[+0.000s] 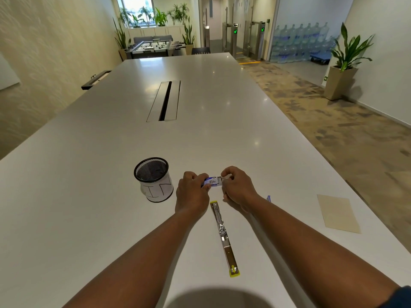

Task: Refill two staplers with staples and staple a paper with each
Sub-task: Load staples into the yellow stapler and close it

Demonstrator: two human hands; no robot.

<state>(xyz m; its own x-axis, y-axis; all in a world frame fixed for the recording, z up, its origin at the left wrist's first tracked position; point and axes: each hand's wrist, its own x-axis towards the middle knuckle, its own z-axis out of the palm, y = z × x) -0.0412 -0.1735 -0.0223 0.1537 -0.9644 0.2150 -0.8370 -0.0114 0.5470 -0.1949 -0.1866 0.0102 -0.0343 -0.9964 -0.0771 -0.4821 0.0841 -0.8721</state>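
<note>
A small blue and white staple box [213, 182] is held above the white table [89, 196] between both hands. My left hand [193, 192] grips its left end. My right hand [238, 185] pinches its right end, where a grey inner part shows. Just below the hands a yellow-trimmed stapler [224, 235] lies flat, swung fully open into one long metal strip. A beige paper [338, 213] lies at the right, near the table edge. A small blue thing [268, 198] peeks out beside my right wrist; I cannot tell what it is.
A black mesh cup [153, 177] wrapped in white paper with handwritten letters stands left of my left hand. A cable slot [165, 101] runs along the table's middle. The table's right edge drops to carpet. Potted plants, a foosball table and water bottles stand far off.
</note>
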